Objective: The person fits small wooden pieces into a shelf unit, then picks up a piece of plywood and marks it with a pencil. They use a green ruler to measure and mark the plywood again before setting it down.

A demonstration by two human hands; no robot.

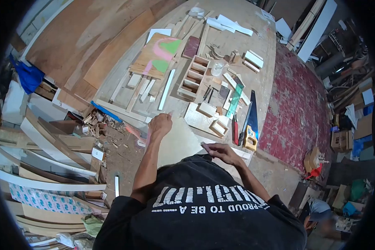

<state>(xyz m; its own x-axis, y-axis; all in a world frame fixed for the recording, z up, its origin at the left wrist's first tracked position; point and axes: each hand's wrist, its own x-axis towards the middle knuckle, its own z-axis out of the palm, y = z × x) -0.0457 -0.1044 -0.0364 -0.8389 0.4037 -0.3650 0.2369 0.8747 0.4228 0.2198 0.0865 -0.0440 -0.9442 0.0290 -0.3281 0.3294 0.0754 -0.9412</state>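
My left hand (160, 125) is closed at the upper left corner of a pale flat sheet (177, 139); whatever its fingers grip is too small to make out. On the sheet's right edge, close to my body, my right hand (221, 152) is closed on a small greyish piece (205, 146). The sheet lies at the table's near edge, in front of my black shirt. Beyond it are a white strip (166, 89), a wooden compartment box (193, 78) and a light board (196, 118) bearing a small wooden frame.
To the right lie a handsaw (251, 121), red-handled pliers (235, 130) and a green ruler (235, 101). A painted board (158, 55) rests farther back. Curved wooden pieces (50, 179) are stacked on the left. Another person (318, 212) is at the lower right.
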